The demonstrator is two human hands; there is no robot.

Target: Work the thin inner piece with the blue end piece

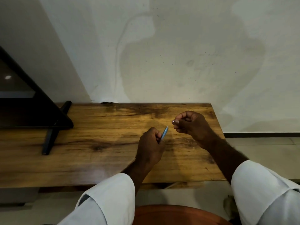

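Head camera showed two hands over a wooden table point(100, 137). Left hand point(150, 146) had its fingers curled around a light blue pen point(164, 133), and the pen tip pointed up and toward the right hand point(190, 125). Right hand was just beside the pen tip but not touching it; its thumb and fingers were pinched together on something very small and thin, which I could not identify. Well to the left of the left hand, a black monitor stand point(53, 130) rested on the table. White sleeves point(112, 197) covered both forearms.
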